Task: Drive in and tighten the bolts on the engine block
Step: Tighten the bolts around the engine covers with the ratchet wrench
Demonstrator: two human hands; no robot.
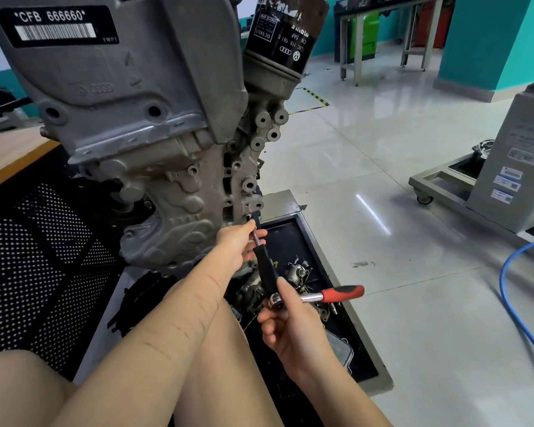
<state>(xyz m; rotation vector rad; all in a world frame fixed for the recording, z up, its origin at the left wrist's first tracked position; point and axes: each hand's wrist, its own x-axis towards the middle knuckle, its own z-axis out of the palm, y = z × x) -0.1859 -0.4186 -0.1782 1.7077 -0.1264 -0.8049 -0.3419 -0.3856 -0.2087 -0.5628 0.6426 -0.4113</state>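
Grey engine block (154, 180), red-handled ratchet (341, 293), blue hose (518, 318).

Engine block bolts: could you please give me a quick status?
Left hand steadies the extension shaft at the engine block. Right hand grips the ratchet head. Bolt hidden. Nothing obstructing.

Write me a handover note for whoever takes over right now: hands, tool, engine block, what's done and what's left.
Left hand: fingers pinch the extension bar near its tip, guiding it to the lower right edge of the engine block.
Right hand: grips the ratchet at its head; the red handle points right.
Tray of loose parts sits on the floor below.
Done: tool is lined up at the block.
Left: drive and tighten this bolt; the bolt itself is hidden, so its seating can't be judged.
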